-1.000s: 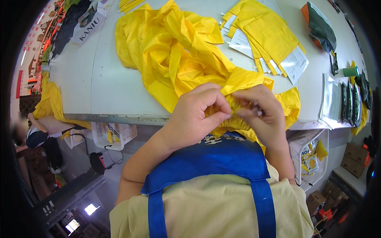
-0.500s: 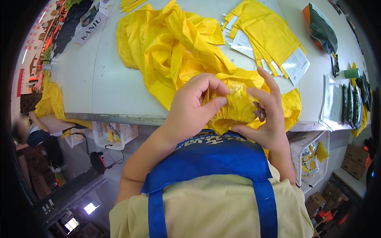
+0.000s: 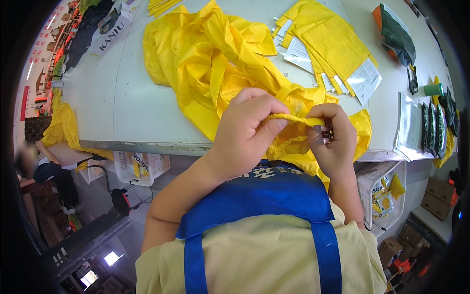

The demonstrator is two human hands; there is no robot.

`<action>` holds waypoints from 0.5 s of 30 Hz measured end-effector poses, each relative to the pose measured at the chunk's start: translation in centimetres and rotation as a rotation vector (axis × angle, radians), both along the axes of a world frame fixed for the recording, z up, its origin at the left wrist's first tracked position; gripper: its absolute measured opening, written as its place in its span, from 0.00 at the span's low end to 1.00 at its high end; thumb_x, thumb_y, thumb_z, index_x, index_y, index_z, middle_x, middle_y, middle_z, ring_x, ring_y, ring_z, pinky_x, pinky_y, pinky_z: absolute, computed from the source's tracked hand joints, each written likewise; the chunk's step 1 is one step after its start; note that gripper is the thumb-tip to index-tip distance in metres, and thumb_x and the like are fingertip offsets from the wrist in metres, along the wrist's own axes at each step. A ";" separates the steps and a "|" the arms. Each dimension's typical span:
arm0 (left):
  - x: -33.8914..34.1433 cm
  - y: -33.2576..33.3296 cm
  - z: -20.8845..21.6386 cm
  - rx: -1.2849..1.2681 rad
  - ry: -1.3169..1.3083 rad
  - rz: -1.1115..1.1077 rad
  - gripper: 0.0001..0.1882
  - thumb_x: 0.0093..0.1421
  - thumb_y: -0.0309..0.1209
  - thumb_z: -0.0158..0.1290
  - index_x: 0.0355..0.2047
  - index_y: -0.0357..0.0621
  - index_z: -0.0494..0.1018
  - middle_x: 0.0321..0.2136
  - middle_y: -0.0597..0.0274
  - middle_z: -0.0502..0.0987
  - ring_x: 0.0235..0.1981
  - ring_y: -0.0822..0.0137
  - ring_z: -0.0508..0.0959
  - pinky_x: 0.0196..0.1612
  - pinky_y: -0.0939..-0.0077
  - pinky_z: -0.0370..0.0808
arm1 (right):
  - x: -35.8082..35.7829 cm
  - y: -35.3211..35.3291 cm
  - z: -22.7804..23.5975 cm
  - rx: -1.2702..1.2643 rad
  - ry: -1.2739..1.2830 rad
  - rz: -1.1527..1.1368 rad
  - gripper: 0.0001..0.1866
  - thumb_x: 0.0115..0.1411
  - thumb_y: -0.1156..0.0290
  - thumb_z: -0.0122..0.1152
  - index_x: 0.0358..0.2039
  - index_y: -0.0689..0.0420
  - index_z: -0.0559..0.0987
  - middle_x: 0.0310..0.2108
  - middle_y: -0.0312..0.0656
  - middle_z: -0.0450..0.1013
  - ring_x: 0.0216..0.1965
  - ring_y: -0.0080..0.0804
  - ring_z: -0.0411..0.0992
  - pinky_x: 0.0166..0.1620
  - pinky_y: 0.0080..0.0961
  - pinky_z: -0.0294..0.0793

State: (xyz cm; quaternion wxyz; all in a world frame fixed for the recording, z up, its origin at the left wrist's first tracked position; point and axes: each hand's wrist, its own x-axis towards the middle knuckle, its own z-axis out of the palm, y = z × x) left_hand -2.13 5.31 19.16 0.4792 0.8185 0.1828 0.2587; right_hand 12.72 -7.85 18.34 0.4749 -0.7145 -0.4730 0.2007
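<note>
Yellow gathered edging (image 3: pixel 290 117) bridges the gap: I have the left hand (image 3: pixel 246 130) and right hand (image 3: pixel 338 141) each pinching it, apparently for tension.

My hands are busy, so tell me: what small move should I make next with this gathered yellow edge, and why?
Perhaps slide your right hand a little along the gathered yellow edge, with your left hand as anchor: both hands pinch it, one stretch spans between them, and more gathers show just below, so there seems to be more edge to work along.
</note>
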 end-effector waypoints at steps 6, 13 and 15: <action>-0.4 -0.4 -0.6 -0.828 -0.019 -0.117 0.05 0.65 0.29 0.46 0.38 0.40 0.68 0.27 0.74 0.67 0.29 0.83 0.63 0.33 0.88 0.62 | 0.9 0.2 -1.0 -0.012 0.399 0.022 0.19 0.45 0.88 0.52 0.39 0.58 0.66 0.30 0.35 0.70 0.28 0.14 0.66 0.31 0.13 0.64; -0.4 0.0 0.2 -0.953 0.152 -0.145 0.07 0.62 0.27 0.45 0.37 0.39 0.71 0.25 0.73 0.69 0.27 0.83 0.66 0.32 0.88 0.63 | 1.3 0.4 -0.6 -0.006 0.682 0.191 0.15 0.50 0.85 0.51 0.39 0.58 0.65 0.34 0.35 0.68 0.35 0.16 0.66 0.37 0.13 0.63; -0.4 0.2 0.2 -0.999 0.148 -0.164 0.07 0.61 0.26 0.46 0.36 0.38 0.71 0.25 0.71 0.70 0.28 0.83 0.67 0.33 0.88 0.65 | 1.4 0.4 -0.5 0.039 0.724 0.248 0.15 0.50 0.84 0.51 0.39 0.58 0.66 0.34 0.34 0.67 0.36 0.16 0.66 0.37 0.13 0.64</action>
